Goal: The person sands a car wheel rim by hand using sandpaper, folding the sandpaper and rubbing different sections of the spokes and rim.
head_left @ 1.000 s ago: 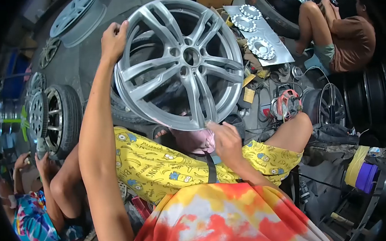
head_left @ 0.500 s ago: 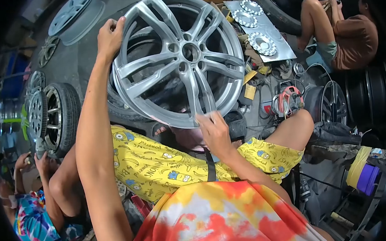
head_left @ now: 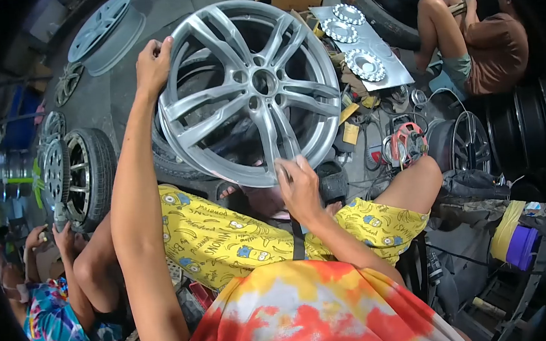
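Note:
A grey alloy wheel rim (head_left: pixel 212 99) with paired spokes stands tilted in front of me, above my knees, its face toward me. My left hand (head_left: pixel 153 66) is closed around the rim's edge at the upper left. Down at the lower edge, my right hand (head_left: pixel 301 186) has its fingers pinched against the end of a spoke pair. Whatever those fingers hold, if anything, is too small and hidden to make out. Behind the rim lies a dark tyre (head_left: pixel 169 157), seen partly past the spokes.
On the right, a flat silver panel (head_left: pixel 387 67) carries several ornate round pieces. A red-and-white power tool (head_left: pixel 404 145) with cables lies by my right knee. One person (head_left: pixel 496 50) sits at upper right, another (head_left: pixel 58 312) at lower left. A tyre-fitted wheel (head_left: pixel 96 173) stands at left.
The rim and left hand appear slightly lower in view, and the whole scene has shifted a little. My right hand has moved slightly along the rim's lower edge and is less blurred.

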Demonstrator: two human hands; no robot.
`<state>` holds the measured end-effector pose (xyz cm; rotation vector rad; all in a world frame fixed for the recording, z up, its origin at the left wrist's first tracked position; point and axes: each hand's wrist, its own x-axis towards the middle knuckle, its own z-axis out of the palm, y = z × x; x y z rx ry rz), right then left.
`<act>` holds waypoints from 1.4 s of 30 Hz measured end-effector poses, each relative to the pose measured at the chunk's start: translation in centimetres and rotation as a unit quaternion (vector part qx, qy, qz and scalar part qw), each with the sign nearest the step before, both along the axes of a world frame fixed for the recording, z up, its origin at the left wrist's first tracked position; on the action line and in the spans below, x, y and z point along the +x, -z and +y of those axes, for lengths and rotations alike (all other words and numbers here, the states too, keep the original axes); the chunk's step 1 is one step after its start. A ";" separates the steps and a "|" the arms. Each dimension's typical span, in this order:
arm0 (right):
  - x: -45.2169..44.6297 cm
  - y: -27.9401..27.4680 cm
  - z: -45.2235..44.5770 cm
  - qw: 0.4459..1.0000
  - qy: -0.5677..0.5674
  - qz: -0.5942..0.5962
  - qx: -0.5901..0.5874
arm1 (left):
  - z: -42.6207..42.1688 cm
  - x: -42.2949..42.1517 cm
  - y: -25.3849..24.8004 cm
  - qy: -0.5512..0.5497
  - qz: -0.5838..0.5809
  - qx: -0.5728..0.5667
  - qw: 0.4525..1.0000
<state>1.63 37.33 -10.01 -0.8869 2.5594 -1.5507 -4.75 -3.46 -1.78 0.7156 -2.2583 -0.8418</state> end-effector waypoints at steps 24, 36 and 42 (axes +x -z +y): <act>-2.7 0.3 -1.5 0.998 0.028 -0.049 -0.005 | 0.2 0.2 0.0 0.005 -0.005 0.005 1.000; 1.6 0.4 2.9 0.998 -0.049 0.029 0.003 | 0.0 0.4 0.4 0.005 0.006 0.000 1.000; -5.5 -0.1 -3.5 0.984 -0.048 0.169 0.038 | 0.7 0.4 -0.1 -0.003 0.010 0.014 1.000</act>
